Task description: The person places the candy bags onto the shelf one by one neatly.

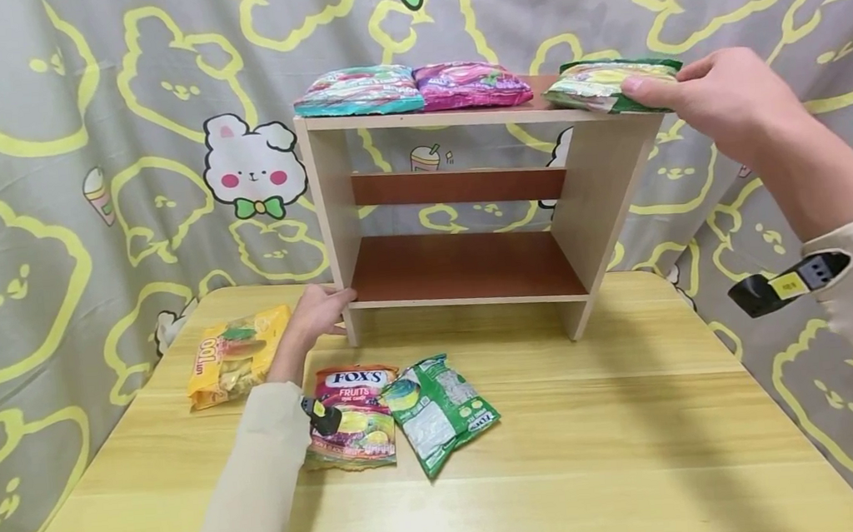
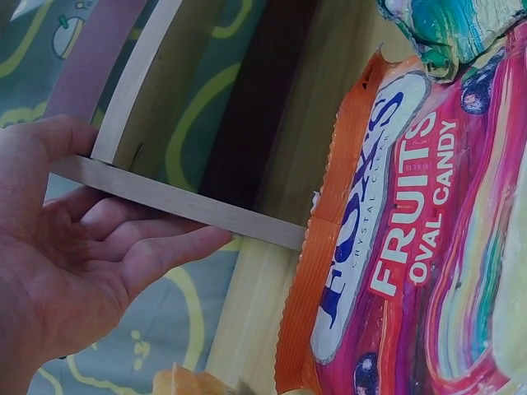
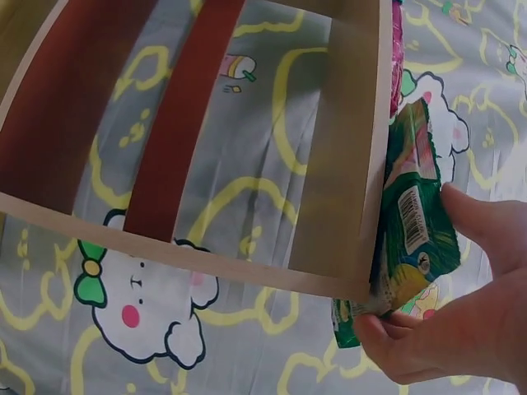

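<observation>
Right hand (image 1: 739, 91) nearer: fingers pinch green bag (image 1: 598, 81) | bag leftward, long axis along shelf (image 1: 475, 117) top's front edge, right corner | left hand (image 1: 313, 312): fingers grip left panel (image 1: 331, 223)

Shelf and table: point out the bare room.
Free: lower board between the shelf's side panels; table right of the green FOX'S bag. Crowded: shelf top, with teal packet, magenta packet, green packet; table left, with FOX'S Fruits candy bag, yellow LOT 100 bag.

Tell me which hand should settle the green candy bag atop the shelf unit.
Right, likely: the right hand pinches the green candy bag at the right end of the shelf unit, while the left hand sits low on the opposite side, holding the side panel.
</observation>
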Demonstrator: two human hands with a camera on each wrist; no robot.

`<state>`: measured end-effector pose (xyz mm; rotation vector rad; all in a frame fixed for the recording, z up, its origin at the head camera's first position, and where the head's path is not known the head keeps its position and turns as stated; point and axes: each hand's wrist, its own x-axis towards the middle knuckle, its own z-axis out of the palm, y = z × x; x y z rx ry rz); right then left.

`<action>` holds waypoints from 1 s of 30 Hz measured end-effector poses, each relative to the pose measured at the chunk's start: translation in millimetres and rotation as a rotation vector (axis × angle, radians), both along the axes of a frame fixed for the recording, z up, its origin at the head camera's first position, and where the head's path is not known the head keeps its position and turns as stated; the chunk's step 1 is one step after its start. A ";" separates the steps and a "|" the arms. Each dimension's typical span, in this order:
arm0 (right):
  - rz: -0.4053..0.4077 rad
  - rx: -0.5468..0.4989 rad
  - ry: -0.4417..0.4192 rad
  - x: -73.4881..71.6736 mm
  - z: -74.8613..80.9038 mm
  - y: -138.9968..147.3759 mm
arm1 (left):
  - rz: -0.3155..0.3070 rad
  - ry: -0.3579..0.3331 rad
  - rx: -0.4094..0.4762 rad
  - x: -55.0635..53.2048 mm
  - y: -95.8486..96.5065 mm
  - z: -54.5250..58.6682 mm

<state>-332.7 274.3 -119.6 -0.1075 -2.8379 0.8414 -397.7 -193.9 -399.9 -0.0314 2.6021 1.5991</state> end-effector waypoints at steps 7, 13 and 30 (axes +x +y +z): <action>0.065 0.102 -0.052 -3.2 -2.1 -6.1 | -0.002 0.007 0.001 0.7 -1.4 -0.5; 0.041 0.097 -0.012 -4.5 -5.8 -8.4 | -0.007 0.024 -0.001 2.5 -0.7 0.6; -0.059 -0.040 0.056 -15.7 -18.6 -19.0 | -0.007 0.011 -0.006 2.1 -0.4 0.0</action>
